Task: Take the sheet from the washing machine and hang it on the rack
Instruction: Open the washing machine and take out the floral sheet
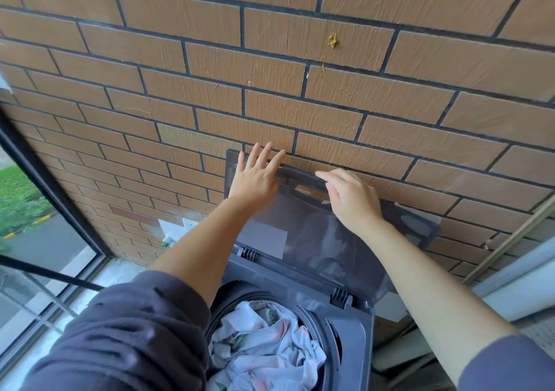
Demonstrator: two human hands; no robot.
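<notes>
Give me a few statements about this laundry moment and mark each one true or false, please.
1. The lid of the washing machine stands raised. True.
2. The sheet is already out of the washing machine. False: it lies crumpled in the drum.
3. The left hand and the right hand both touch the lid. True.
4. The left hand grips the sheet. False: it rests flat on the lid, fingers straight.

Sheet [264, 345] in washing machine [357, 339]
</notes>
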